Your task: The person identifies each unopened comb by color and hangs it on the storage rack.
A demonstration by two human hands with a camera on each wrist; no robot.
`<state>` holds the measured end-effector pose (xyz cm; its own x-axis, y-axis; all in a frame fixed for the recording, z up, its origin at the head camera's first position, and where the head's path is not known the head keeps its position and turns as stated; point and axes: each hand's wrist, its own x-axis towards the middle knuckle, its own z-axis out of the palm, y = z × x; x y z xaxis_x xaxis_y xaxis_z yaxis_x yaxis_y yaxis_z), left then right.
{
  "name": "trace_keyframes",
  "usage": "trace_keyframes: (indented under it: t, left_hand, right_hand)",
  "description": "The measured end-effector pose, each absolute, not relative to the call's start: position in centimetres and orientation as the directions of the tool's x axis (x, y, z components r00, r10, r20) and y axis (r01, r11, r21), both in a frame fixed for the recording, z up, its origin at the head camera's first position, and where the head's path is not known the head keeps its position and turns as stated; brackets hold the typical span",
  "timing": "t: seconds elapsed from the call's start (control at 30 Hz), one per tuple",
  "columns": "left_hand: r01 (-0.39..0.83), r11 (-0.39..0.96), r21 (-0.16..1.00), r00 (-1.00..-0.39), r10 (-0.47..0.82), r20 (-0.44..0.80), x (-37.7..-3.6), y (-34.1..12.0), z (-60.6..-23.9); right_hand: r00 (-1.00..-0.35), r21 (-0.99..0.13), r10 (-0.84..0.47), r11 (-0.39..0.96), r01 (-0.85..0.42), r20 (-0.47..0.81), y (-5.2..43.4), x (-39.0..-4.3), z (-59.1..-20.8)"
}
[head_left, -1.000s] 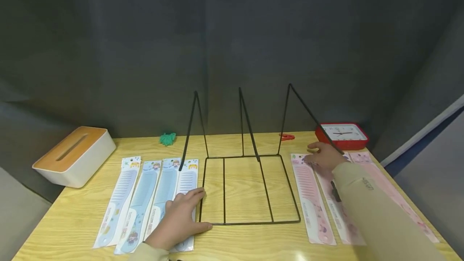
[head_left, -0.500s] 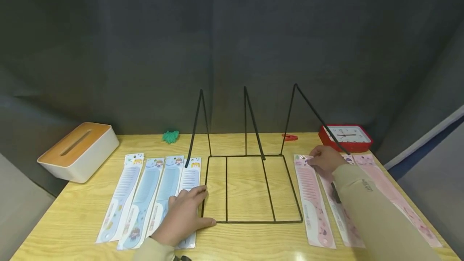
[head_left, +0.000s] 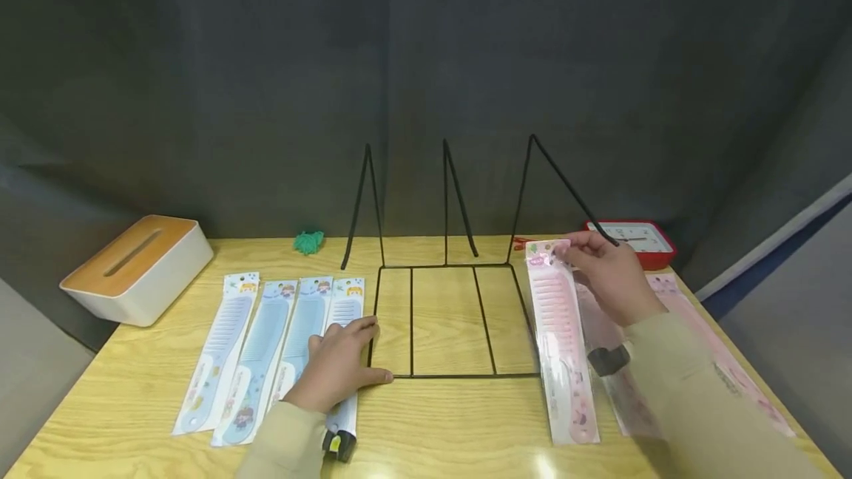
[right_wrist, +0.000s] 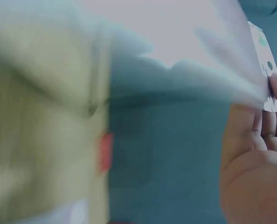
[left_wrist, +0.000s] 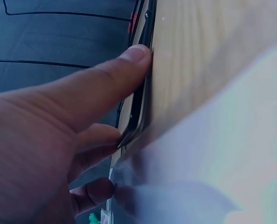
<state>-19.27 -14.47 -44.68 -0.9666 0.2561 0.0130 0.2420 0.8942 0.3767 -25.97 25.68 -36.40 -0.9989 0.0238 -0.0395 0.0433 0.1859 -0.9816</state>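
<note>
Far left of the head view, mid-height: tissue box with a wooden slotted lid, at the table's left edge. Right of it, lower left: four blue combs in packets, side by side, handles toward the bottom. Just behind, near the back edge: small green thing.

Lower centre-left: left hand, fingers fairly straight and gripping nothing, pressed flat on the rightmost blue packet, thumb along the near corner of the wire rack. Same in the left wrist view: thumb lying against the black wire.

Centre: rack base flat on the table, three uprights slanting toward the top of the frame.

Right of centre: pink comb in its packet, just right of the rack base, top end pinched and raised by the right hand, lower end down near the table's front edge. Right wrist view blurred; fingers shown against the packet's card top.

Further right: more pink packets, partly hidden by the sleeve. Behind the hand, mid-right: red clock; small red clip by the rack's rear.
</note>
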Motion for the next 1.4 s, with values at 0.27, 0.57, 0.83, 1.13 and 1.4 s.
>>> trace_keyframes:
  t: [0.27, 0.57, 0.83, 1.13, 1.4]
  left_hand:
    - [0.208, 0.899, 0.386, -0.973, 0.232, -0.014, -19.6, -15.1, -44.8]
    - [0.202, 0.896, 0.397, -0.975, 0.223, -0.007, -19.8, -15.3, -45.2]
    - [0.207, 0.896, 0.393, -0.974, 0.228, -0.007, -19.8, -15.2, -45.1]
    - [0.216, 0.893, 0.395, -0.971, 0.240, -0.010, -19.9, -14.8, -45.2]
    - [0.215, 0.894, 0.392, -0.971, 0.240, -0.015, -19.6, -14.7, -45.2]
  right_hand:
    - [-0.946, -0.936, -0.088, -0.197, -0.291, 0.312, 18.0, -19.1, -32.7]
    - [-0.840, -0.841, -0.079, -0.134, -0.524, 0.536, 13.3, -16.3, -28.9]
    - [-0.861, -0.862, -0.048, -0.045, -0.504, 0.506, 12.5, -16.8, -28.1]
    - [-0.887, -0.882, -0.020, 0.098, -0.461, 0.461, 12.6, -19.6, -28.6]
    - [-0.933, -0.929, 0.017, 0.091, -0.358, 0.361, 11.5, -27.2, -27.7]
